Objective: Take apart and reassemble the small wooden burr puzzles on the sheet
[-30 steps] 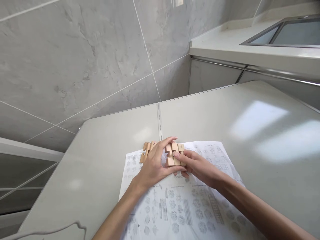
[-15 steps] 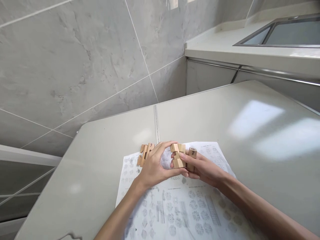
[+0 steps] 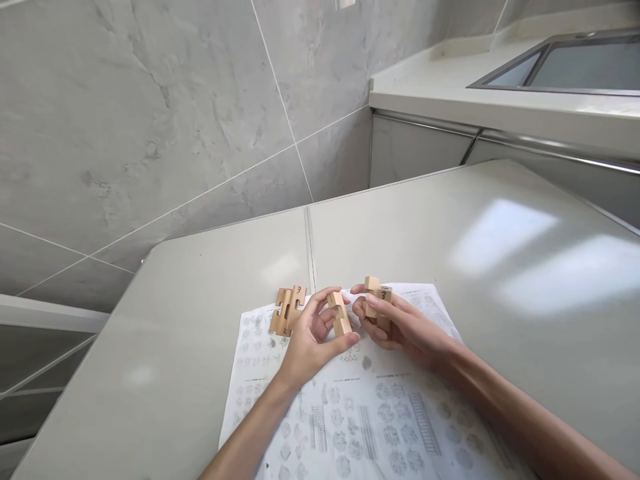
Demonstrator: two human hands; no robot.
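Between the thumb and fingers of my left hand (image 3: 315,337) is a notched wooden puzzle piece (image 3: 341,320), held upright over the paper. My right hand (image 3: 400,323) grips more notched wooden puzzle pieces (image 3: 371,293), one of them marked with a 3. A narrow gap separates what the two hands hold. Flat beside my left hand lies a group of wooden pieces (image 3: 287,310) with numbers on them, at the upper left of the paper. My right fingers partly cover their pieces.
A printed instruction sheet (image 3: 360,407) with small diagrams lies under both hands on the pale table (image 3: 175,353). A seam crosses the table ahead. Beyond it are a grey tiled wall (image 3: 175,120) and, at right, a counter (image 3: 425,87) with a sink (image 3: 575,67).
The wooden pieces that were together between my hands are now apart, one in my left hand and the others in my right. The numbered group on the table is less covered.
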